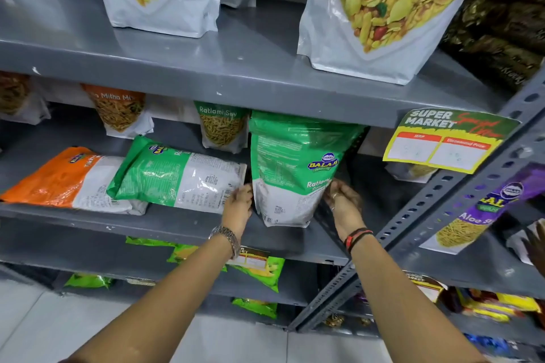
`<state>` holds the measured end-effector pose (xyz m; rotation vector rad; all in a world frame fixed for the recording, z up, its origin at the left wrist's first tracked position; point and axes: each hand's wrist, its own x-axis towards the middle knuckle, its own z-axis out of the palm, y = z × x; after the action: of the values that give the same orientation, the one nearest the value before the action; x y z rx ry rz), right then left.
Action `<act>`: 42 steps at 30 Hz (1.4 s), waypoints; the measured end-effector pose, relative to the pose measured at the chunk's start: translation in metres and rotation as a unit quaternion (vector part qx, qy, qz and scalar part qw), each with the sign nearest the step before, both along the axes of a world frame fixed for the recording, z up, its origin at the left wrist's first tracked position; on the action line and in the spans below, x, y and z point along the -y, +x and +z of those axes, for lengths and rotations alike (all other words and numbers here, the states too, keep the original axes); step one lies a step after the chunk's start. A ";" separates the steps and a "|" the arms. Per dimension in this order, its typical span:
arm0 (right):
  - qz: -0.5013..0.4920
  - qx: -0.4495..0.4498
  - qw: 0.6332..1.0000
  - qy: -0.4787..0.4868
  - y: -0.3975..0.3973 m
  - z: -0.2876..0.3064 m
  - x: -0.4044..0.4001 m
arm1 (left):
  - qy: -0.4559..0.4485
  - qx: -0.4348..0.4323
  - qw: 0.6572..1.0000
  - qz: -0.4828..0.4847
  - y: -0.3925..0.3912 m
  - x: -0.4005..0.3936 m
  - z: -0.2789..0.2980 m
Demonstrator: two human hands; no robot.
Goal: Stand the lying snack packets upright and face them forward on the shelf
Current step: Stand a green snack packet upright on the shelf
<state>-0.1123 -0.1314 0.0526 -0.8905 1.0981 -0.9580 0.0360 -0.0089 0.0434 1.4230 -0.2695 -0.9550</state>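
Observation:
A green and white Ratlami Sev packet (292, 168) stands upright on the middle grey shelf (182, 225), its back side with barcode toward me. My left hand (239, 208) presses its lower left edge and my right hand (343, 200) cups its lower right edge. To the left, a second green packet (177, 175) lies flat, partly over an orange packet (62, 178) that also lies flat.
Upright packets (222, 125) stand at the back of the same shelf. Large white mixture bags (380, 9) stand on the shelf above. A price tag (448, 140) hangs at the right, beside a slotted grey upright (436, 215). A purple Aloo Sev packet (477, 215) stands in the neighbouring bay.

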 end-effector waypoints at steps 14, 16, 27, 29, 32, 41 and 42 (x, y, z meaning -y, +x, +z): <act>0.065 -0.077 0.994 0.051 -0.029 -0.022 -0.047 | 0.091 0.032 0.990 -0.101 -0.016 0.039 -0.017; 0.103 -0.049 0.992 0.062 -0.029 -0.026 -0.059 | 0.094 0.036 0.988 -0.116 -0.016 0.051 -0.016; 0.014 -0.079 0.993 0.089 -0.026 -0.015 -0.013 | 0.005 0.067 0.996 0.062 -0.055 0.007 -0.032; 0.027 -0.054 0.994 0.093 -0.018 -0.008 -0.004 | -0.006 0.059 0.996 0.059 -0.072 -0.009 -0.034; 0.093 -0.058 0.991 0.078 -0.004 0.001 -0.001 | -0.005 0.042 0.999 -0.002 -0.092 -0.016 -0.030; 0.066 -0.090 0.992 0.063 -0.017 -0.009 -0.020 | -0.050 -0.084 0.995 -0.018 -0.072 0.009 -0.012; 0.068 -0.072 0.993 0.068 -0.020 -0.012 -0.020 | -0.055 -0.093 0.994 -0.027 -0.066 0.014 -0.010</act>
<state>-0.1319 -0.1111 0.0408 -0.9203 1.1949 -0.7063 -0.0299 -0.0229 0.0334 1.2235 -0.2192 -1.0929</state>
